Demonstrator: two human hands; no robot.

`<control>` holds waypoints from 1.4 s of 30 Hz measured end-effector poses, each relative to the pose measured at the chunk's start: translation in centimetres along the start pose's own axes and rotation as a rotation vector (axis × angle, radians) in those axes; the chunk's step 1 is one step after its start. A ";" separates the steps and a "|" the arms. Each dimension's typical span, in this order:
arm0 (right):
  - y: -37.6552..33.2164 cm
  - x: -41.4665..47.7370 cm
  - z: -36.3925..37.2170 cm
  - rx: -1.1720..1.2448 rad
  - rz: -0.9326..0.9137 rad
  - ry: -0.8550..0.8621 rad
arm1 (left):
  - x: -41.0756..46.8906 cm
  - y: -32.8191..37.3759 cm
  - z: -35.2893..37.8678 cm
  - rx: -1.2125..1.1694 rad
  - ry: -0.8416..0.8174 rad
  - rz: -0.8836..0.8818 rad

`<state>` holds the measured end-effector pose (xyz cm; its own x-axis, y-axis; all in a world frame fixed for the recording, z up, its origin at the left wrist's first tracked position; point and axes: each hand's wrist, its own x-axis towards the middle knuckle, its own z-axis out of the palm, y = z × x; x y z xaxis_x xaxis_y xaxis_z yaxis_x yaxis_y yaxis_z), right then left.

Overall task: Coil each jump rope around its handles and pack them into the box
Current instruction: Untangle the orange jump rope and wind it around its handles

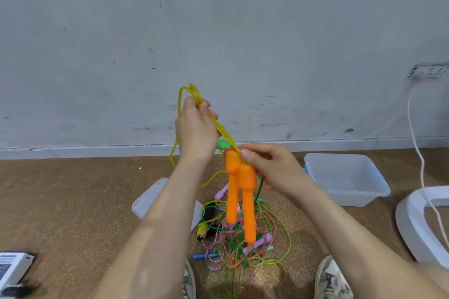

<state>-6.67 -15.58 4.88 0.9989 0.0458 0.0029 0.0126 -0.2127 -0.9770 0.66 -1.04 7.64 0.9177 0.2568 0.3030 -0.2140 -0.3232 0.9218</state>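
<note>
Left hand (195, 129): raised, fingers curled round gathered loops of the yellow rope (224, 133).
Right hand (272, 168): lower, thumb and fingers pinching the tops of the two orange handles (232, 201), which hang side by side.
Rope feel: likely light, thin, springy plastic cord that will try to uncoil, so keep it taut.
Handles: stiff and smooth; best held at the thick upper ends while winding.
Loose tail: trails down left of the arms.
Pile (243, 247): tangled coloured ropes on the floor (73, 201), near the feet.
Box (379, 189): clear, far right, apart from the pile.
</note>
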 end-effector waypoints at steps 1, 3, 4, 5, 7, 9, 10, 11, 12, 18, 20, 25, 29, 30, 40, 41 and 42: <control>-0.2 0.0 -0.4 0.186 0.092 -0.037 | 0.0 0.1 0.0 -0.116 0.006 -0.096; 0.5 0.1 -1.3 0.107 0.061 -0.024 | 0.2 0.5 -0.1 -0.365 0.017 -0.297; 0.9 0.2 -1.6 -0.112 -0.046 0.035 | 0.3 0.6 -0.3 -0.446 0.038 -0.352; 1.5 0.2 -1.8 -0.395 -0.156 0.093 | 0.5 0.7 -0.6 -0.500 0.076 -0.378; 2.4 -0.3 -1.8 -0.807 -0.265 0.126 | 1.3 0.6 -1.6 -0.542 0.172 -0.362; 2.8 -0.8 -1.7 -0.871 -0.205 0.122 | 1.8 0.5 -2.7 -0.591 0.193 -0.336; 3.3 -0.7 -1.9 -0.858 -0.154 0.130 | 1.8 0.7 -3.0 -0.637 0.155 -0.340; 3.7 -0.6 -2.1 -0.870 -0.106 0.139 | 1.6 0.9 -3.1 -0.689 0.092 -0.354; 3.9 -0.4 -2.2 -0.921 -0.047 0.133 | 1.3 1.1 -3.1 -0.736 0.018 -0.373; -0.2 -0.1 -1.0 0.021 0.136 0.050 | -0.3 2.5 -2.0 -0.795 -0.231 -0.442; -1.5 -0.4 -0.2 0.253 0.199 -0.158 | -0.7 2.7 -1.5 -0.818 -0.269 -0.455; -2.1 -0.2 1.4 0.279 0.208 -0.372 | -1.4 2.8 -0.5 -0.795 -0.258 -0.496; -1.8 0.3 1.8 0.161 0.192 -0.369 | -0.9 2.2 -0.2 -0.596 -0.218 -0.376; -1.5 0.2 1.9 0.161 0.190 -0.351 | -0.8 2.0 -0.1 -0.530 -0.205 -0.334; -0.7 1.8 2.2 0.426 0.141 0.049 | -1.7 1.8 -0.5 -0.052 -0.666 -0.392; -0.9 2.0 1.5 0.392 0.136 0.065 | -2.2 1.9 -0.6 -0.011 -0.782 -0.410; -1.0 2.1 0.9 0.340 0.147 0.059 | -2.6 1.9 -0.5 0.003 -0.868 -0.412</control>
<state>-4.66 -14.43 5.65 0.9899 -0.0195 -0.1403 -0.1369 0.1242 -0.9828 -2.30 -1.85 8.74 0.8489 -0.4128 -0.3302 0.1804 -0.3609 0.9150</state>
